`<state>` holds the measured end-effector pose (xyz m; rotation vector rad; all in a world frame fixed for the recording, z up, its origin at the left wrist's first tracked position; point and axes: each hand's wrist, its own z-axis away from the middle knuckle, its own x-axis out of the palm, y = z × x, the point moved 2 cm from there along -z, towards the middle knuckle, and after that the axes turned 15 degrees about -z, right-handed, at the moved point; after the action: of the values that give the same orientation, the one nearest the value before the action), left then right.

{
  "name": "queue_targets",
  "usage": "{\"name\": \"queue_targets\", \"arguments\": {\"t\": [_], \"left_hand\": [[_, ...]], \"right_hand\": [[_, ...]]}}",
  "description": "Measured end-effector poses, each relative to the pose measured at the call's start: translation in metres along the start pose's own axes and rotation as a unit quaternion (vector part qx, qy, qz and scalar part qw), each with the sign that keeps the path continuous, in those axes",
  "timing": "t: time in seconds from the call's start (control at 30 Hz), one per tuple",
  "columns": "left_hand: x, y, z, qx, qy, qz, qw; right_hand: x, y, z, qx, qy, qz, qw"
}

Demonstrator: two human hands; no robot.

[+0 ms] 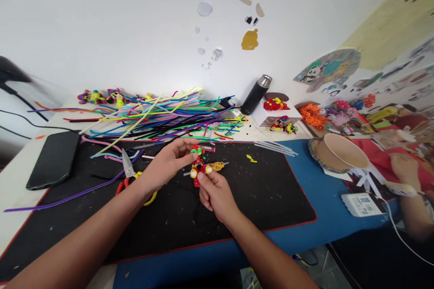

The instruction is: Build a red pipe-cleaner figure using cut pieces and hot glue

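Above the black mat (pixel 257 198) I hold a small red pipe-cleaner figure (pixel 197 162) with green, black and cream-yellow parts. My left hand (pixel 172 162) pinches its upper end, the thumb lying across the green part. Lower down, my right hand (pixel 217 194) grips it between thumb and fingers, beside the pale round pieces. Part of the figure is hidden behind my fingers. Just beyond it lies a yellow patterned tool (pixel 217 166) with a thin metal tip. Scissors (pixel 128 167) with red and yellow handles rest open on the mat, partly behind my left forearm.
A pile of coloured pipe cleaners (pixel 162 115) lies along the wall. A phone (pixel 54 158) is at the left, a black thermos (pixel 256 95) stands at the back. Glue sticks (pixel 278 148) lie near a beige bowl (pixel 346 151). Another person's hand (pixel 405 169) is at the far right.
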<state>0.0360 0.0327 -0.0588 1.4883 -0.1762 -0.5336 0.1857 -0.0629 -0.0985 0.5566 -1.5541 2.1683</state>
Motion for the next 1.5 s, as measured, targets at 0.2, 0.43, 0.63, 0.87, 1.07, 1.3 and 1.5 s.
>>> {"name": "queue_targets", "arguments": {"t": [0.2,0.43,0.63,0.87,1.07,1.3,1.5], "left_hand": [[0.0011,0.0005,0.0010,-0.004,0.004,0.007,1.000],[0.0011,0.0024,0.0019,-0.004,0.001,0.009,1.000],[0.0010,0.0004,0.0020,-0.006,0.001,0.007,1.000],[0.0005,0.0014,0.0027,-0.002,-0.003,0.011,1.000],[0.0003,0.0007,0.0031,-0.006,-0.001,0.007,1.000],[0.0007,-0.0015,0.0023,-0.006,0.003,0.003,1.000],[0.0009,-0.0017,0.0018,-0.009,0.000,0.005,1.000]], "right_hand": [[-0.0008,0.0016,-0.0006,0.002,-0.001,-0.002,1.000],[-0.0001,0.0002,0.0007,0.006,0.003,0.004,1.000],[0.0015,-0.0024,0.0009,0.005,0.003,0.004,1.000],[0.0008,-0.0016,0.0011,0.007,0.003,0.003,1.000],[0.0013,-0.0006,0.0007,0.007,0.001,-0.005,1.000],[-0.0009,0.0006,0.0004,0.003,-0.003,-0.016,1.000],[-0.0020,0.0016,-0.0006,0.002,-0.006,-0.015,1.000]]}}
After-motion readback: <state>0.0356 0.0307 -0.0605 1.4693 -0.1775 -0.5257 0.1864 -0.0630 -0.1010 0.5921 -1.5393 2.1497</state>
